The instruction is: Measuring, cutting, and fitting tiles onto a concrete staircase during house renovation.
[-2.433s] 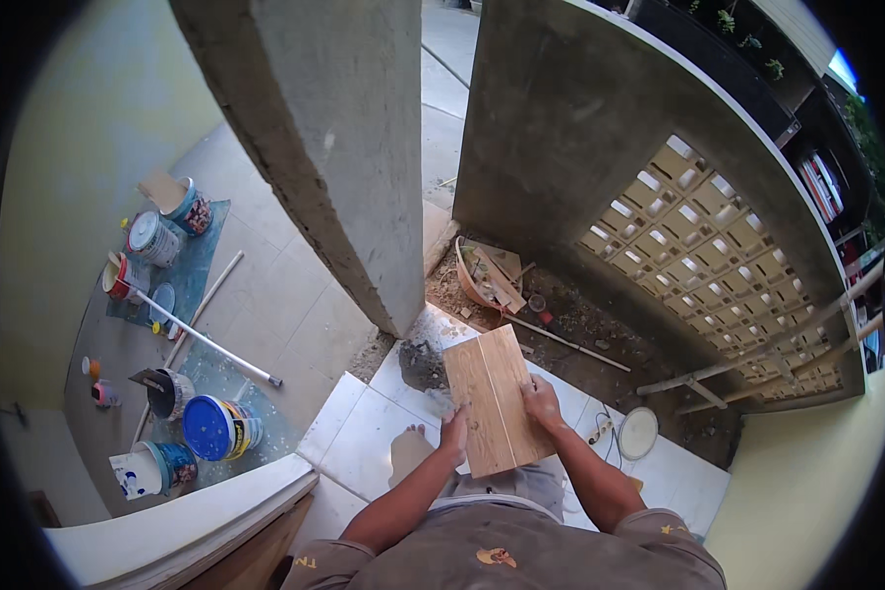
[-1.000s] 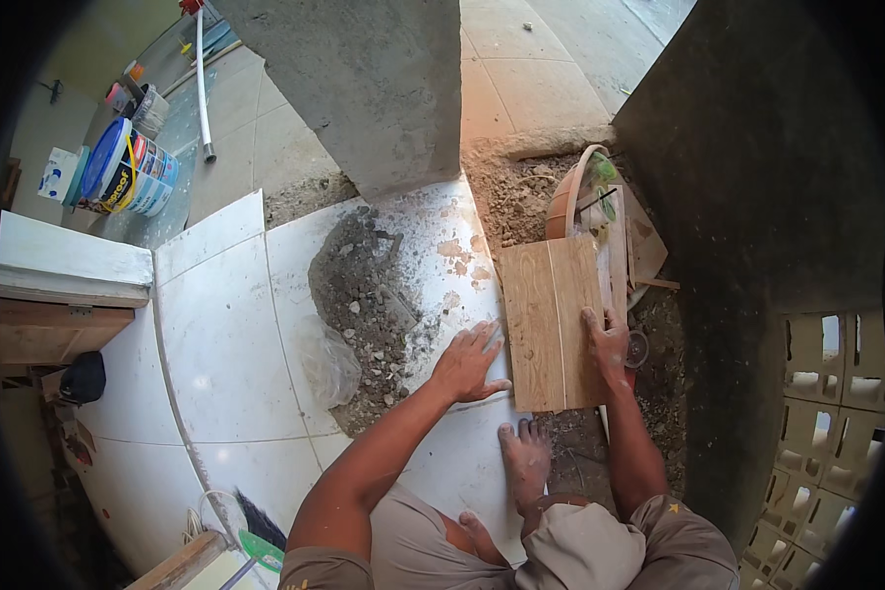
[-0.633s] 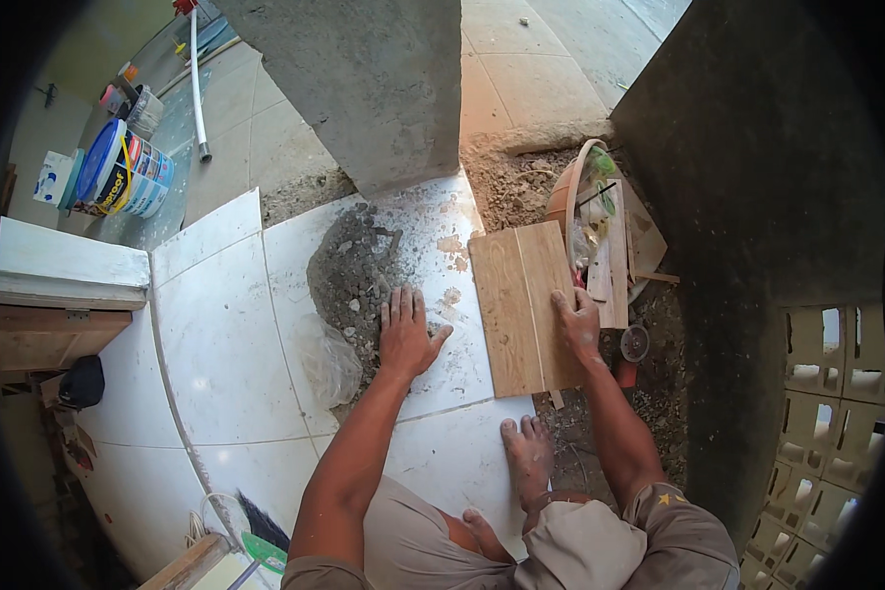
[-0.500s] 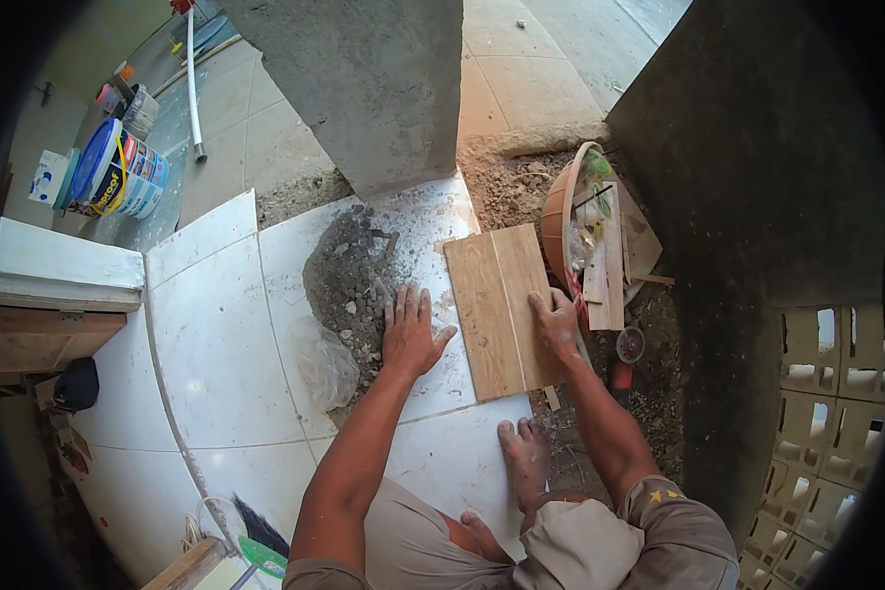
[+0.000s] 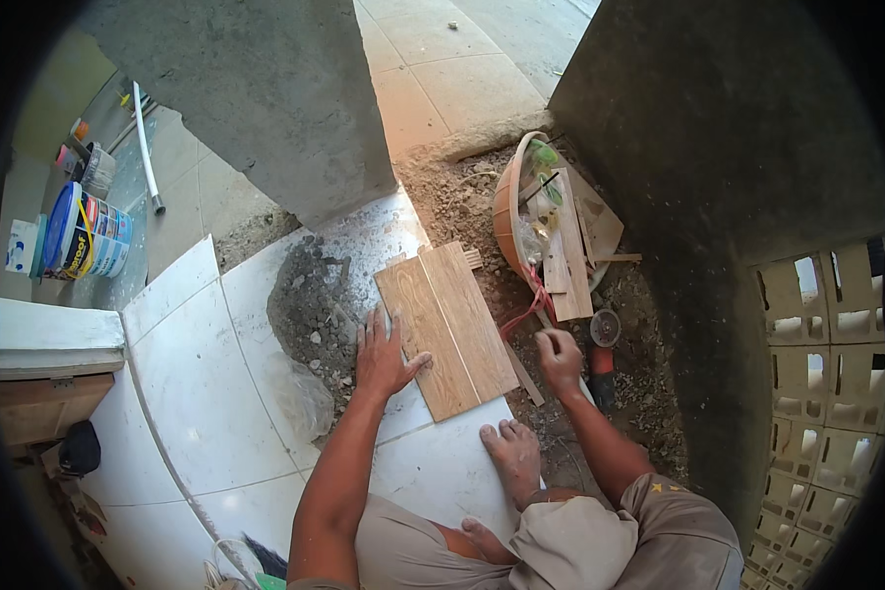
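Note:
A wood-look tile [image 5: 447, 329] with a pale seam along it lies at an angle on the white tiled floor [image 5: 206, 393]. My left hand [image 5: 382, 359] is open, fingers spread, at the tile's left edge beside a heap of grey mortar rubble [image 5: 310, 300]. To the right of the tile, my right hand [image 5: 560, 362] is closed around a pale stick [image 5: 586, 391] that shows above and below the fist. Red straps [image 5: 533, 300] lie just beyond that hand. A small grinder-like tool [image 5: 603, 349] with a round disc and red-black body rests on the soil to its right.
An orange-brown basin [image 5: 509, 211] holding wood strips and plastic stands on the dirt ahead. A grey pillar [image 5: 295, 108] rises at far left, a dark wall [image 5: 698, 197] at right. A crumpled clear bag [image 5: 305, 398] lies by the rubble; a paint bucket [image 5: 93, 236] stands left.
My right hand has let go of the tile's right edge and closed on the pale stick. The tile has turned slightly. My left hand now reaches its left edge. The view has shifted right.

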Demonstrator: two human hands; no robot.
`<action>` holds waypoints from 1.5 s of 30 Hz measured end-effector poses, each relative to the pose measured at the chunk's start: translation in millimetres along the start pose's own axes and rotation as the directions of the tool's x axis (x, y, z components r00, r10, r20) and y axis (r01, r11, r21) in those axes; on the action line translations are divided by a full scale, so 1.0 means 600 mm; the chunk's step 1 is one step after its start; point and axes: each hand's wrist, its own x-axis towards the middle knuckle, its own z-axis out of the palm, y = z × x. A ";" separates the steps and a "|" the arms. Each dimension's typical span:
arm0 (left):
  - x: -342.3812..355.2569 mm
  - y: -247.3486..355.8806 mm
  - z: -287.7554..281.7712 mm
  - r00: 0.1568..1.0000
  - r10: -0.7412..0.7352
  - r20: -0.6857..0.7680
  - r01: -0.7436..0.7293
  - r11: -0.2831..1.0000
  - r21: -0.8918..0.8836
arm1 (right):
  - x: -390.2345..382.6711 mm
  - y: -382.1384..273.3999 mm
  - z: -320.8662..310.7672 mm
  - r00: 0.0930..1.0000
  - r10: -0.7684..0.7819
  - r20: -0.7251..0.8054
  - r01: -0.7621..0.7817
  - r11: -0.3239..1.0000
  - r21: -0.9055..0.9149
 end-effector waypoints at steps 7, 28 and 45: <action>0.004 0.010 -0.012 0.999 0.023 -0.044 -0.022 1.000 0.014 | -0.147 0.270 -0.182 0.739 0.612 -0.282 -0.602 0.413 -0.683; 0.052 0.021 -0.054 0.953 -0.029 -0.301 -0.071 0.946 -0.316 | -0.028 0.135 -0.198 0.694 0.716 -0.082 -0.582 0.490 -0.650; -0.005 0.296 -0.118 0.957 0.287 0.034 0.029 0.023 -0.999 | -0.057 -0.333 -0.196 0.856 0.253 0.452 -0.446 0.803 0.396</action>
